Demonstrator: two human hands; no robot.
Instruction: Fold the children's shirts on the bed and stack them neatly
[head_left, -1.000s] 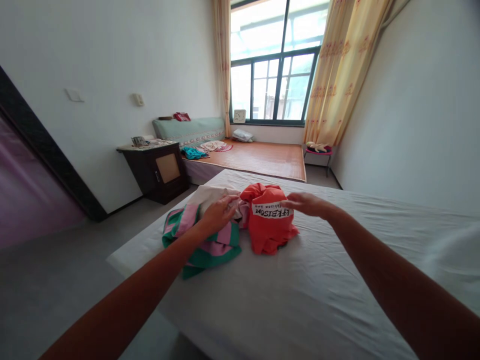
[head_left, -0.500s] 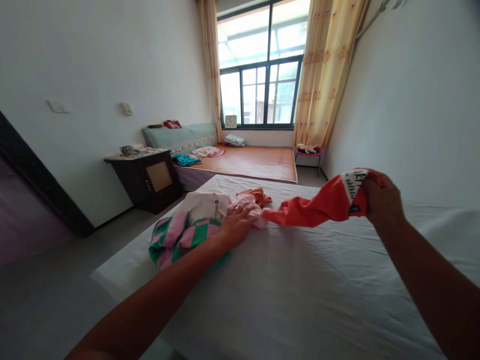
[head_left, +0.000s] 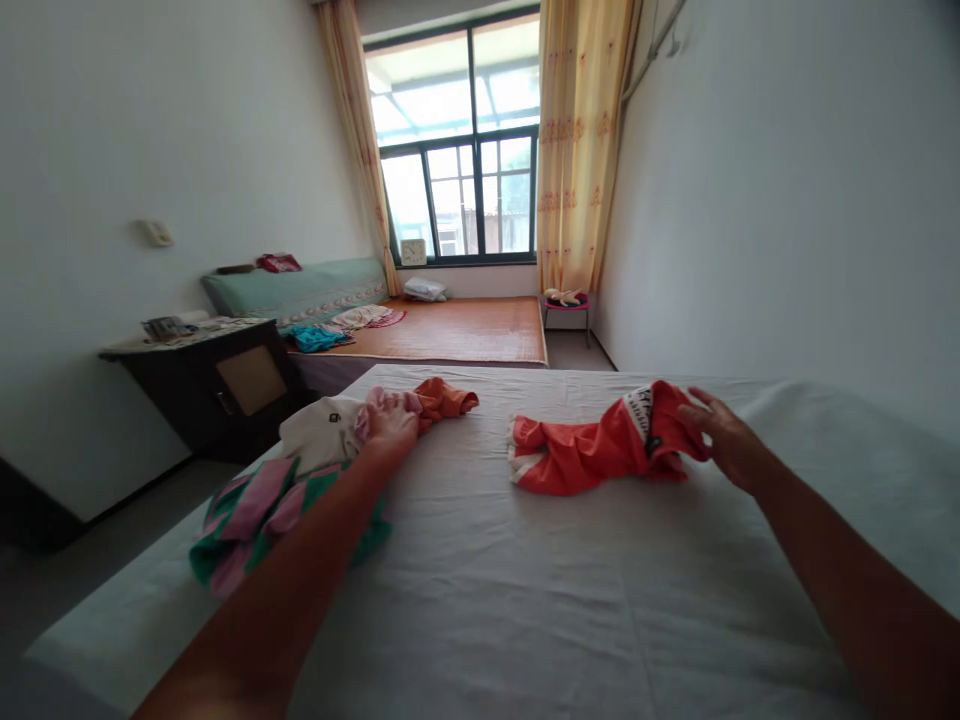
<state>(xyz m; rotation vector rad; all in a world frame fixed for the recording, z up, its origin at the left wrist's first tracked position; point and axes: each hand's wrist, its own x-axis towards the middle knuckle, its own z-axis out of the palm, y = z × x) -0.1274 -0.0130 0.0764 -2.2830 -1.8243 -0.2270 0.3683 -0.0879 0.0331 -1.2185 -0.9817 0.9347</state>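
The lettering on the white band of the orange garment [head_left: 592, 455] is too small and crumpled to read, and its far end is partly covered by the right hand [head_left: 724, 440], whose fingers are spread loosely, the fingertips touching the cloth without gripping it. The garment lies stretched out on the white bed [head_left: 540, 600], near its far edge. To the garment's left, well apart from it, the left hand [head_left: 390, 425] rests on a pile of clothes; whether its fingers are closing on the pink cloth [head_left: 375, 405] cannot be told, since the hand is seen from behind. A second orange piece [head_left: 446, 397] pokes out just beyond that hand, between the pile and the garment. The white shirt [head_left: 319, 432] and the green and pink striped cloth [head_left: 247, 515] lie further left, the forearm crossing over the striped cloth and hiding part of it.
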